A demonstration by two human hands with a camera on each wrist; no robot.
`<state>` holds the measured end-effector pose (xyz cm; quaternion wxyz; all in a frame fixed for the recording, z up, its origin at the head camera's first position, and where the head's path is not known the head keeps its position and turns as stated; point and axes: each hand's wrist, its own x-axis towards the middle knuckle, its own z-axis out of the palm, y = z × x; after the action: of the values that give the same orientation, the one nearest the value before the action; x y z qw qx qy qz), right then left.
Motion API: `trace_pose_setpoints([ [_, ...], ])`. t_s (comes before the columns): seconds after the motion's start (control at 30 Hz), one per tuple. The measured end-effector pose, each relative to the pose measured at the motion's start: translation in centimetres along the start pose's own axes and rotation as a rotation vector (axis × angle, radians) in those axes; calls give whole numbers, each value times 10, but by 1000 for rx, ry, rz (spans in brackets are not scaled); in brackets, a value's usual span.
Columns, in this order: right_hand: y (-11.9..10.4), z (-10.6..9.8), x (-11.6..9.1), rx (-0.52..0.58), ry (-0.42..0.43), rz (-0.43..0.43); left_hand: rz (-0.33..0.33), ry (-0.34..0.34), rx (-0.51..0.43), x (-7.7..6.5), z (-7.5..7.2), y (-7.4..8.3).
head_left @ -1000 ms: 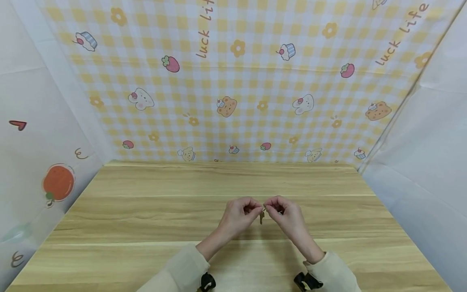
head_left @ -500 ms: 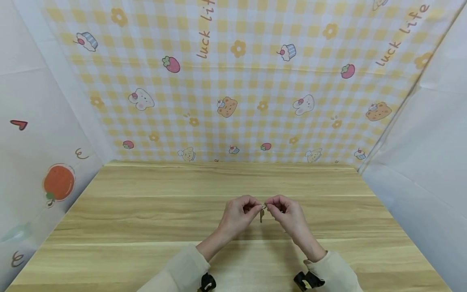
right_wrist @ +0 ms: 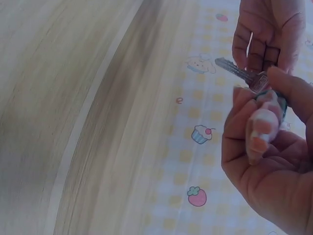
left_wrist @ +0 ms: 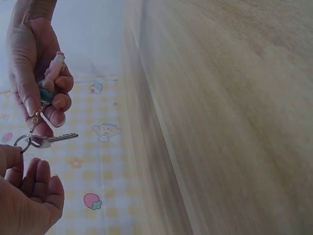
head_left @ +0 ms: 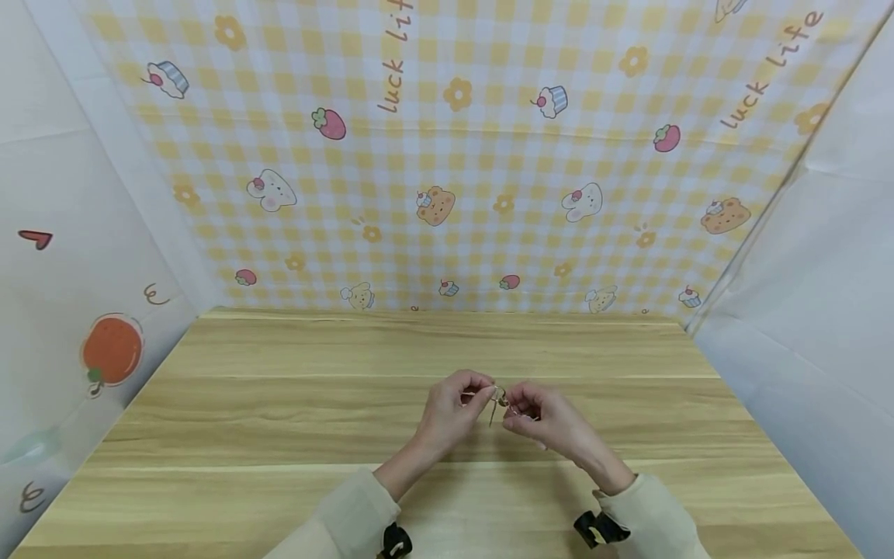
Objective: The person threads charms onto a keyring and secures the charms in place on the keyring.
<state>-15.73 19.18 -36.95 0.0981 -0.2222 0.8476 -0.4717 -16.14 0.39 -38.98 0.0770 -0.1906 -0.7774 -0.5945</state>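
My left hand (head_left: 454,407) pinches a metal key ring (left_wrist: 29,146) between thumb and fingertip above the wooden table. A silver key (left_wrist: 59,138) hangs from the ring, its toothed blade sticking out sideways in the left wrist view. A short gold chain (left_wrist: 34,120) links the ring to a small pink and white charm (right_wrist: 264,128) with a teal part (left_wrist: 46,96). Thumb and curled fingers of my right hand (head_left: 555,423) hold the charm at that teal part, to the right of the ring. The pink end lies over the fingers.
The wood-grain tabletop (head_left: 314,419) spreads below both hands. A yellow checked cloth (head_left: 482,155) with printed cartoons stands at the back; white sheets (head_left: 824,295) close the sides. Dark straps (head_left: 601,529) sit at both sleeve cuffs.
My right hand has shifted slightly right and down and turned, now gripping the charm instead of pinching close to the left fingertips. The ring and key show more openly between the hands.
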Motion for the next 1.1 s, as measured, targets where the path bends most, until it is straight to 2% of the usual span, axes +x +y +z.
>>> trace_pose_setpoints([
  [0.17, 3, -1, 0, -36, -26, -28, -42, -34, 1, 0, -4, -2],
  [0.37, 7, -2, 2, -101, -1, -59, -101, -107, 63, 1, -10, -5],
  [0.47, 9, -2, 4, -140, 9, -88, -133, -152, 54, 1, -12, -8],
  [0.53, 10, -2, 5, -163, 13, -101, -146, -158, 62, 1, -13, -10],
  [0.77, 13, -3, 9, -219, 32, -105, -245, -189, -58, 3, -17, -17],
  [1.1, 21, 3, 19, -387, 63, -118, -218, -214, 180, 7, -31, -31],
])
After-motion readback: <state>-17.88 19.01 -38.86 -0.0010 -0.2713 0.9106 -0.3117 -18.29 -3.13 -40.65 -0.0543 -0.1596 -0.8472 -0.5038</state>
